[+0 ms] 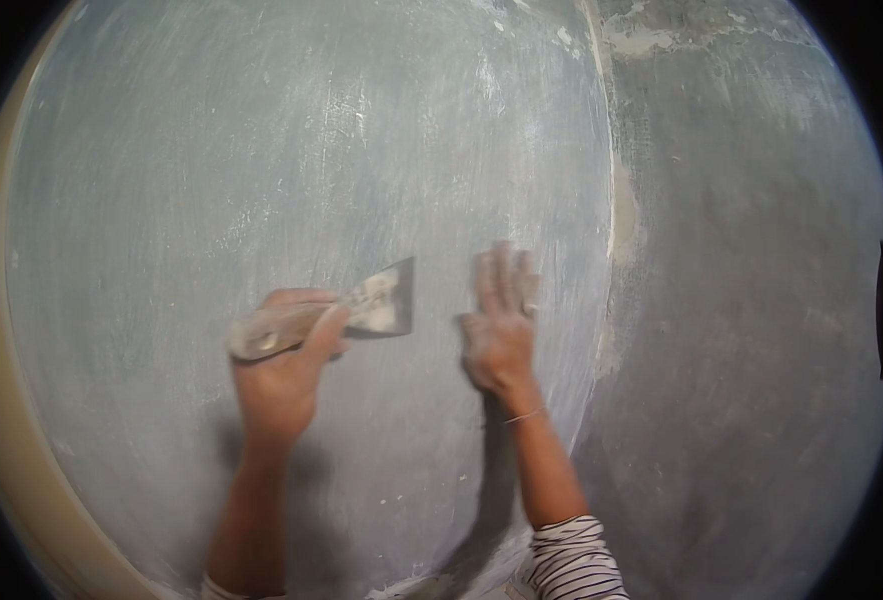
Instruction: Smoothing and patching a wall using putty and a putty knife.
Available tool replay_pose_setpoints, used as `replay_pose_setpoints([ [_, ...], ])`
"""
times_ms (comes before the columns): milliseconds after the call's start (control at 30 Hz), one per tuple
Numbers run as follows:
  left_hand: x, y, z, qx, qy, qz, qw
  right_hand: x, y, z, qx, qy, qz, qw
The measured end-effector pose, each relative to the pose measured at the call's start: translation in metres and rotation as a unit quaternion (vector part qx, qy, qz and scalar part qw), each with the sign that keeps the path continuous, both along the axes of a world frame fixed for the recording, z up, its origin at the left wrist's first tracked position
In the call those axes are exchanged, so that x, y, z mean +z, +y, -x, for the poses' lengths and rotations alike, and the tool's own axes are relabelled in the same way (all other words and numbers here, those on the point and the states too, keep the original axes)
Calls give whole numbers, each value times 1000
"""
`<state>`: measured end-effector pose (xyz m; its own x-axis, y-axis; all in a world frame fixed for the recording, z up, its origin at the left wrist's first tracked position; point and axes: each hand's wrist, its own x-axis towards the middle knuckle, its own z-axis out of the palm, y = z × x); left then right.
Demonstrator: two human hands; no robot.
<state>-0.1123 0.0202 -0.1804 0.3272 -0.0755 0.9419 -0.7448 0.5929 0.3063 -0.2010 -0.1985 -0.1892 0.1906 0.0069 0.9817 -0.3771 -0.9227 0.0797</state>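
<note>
My left hand (pixel 279 385) is closed around the handle of a putty knife (pixel 381 302), its wide blade pointing right and smeared with pale plaster. The blade lies close to the grey wall (pixel 211 180); whether its edge touches cannot be made out. To the right of the blade, my right hand (pixel 501 320) rests flat against the wall, fingers stretched upward and slightly blurred. A ring sits on one of its fingers and a thin bracelet circles the wrist. Whitish streaks and scuffs mark the wall's surface around both hands.
A vertical corner (pixel 612 160) with a rough, pale filler line divides this wall from a darker grey wall (pixel 751 300) on the right. Patchy plaster (pixel 651 38) shows at the upper right. A cream-coloured edge (pixel 11 400) runs down the left side.
</note>
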Motion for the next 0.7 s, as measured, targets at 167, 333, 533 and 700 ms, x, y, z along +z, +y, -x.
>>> replay_pose_setpoints([
  [167, 1, 42, -17, 30, 24, 23, 999, 2, -97, 68, -9, -118, -138, 983],
  [333, -5, 7, -1, 28, -11, -29, 999, -14, 25, -21, 113, -72, -33, 990],
  [533, -12, 77, -33, 38, 85, 61, 994, -35, -89, 54, -8, -73, -95, 993],
  [700, -33, 31, -25, 147, -57, -2, 988, -44, 31, -25, 94, -45, -10, 995],
])
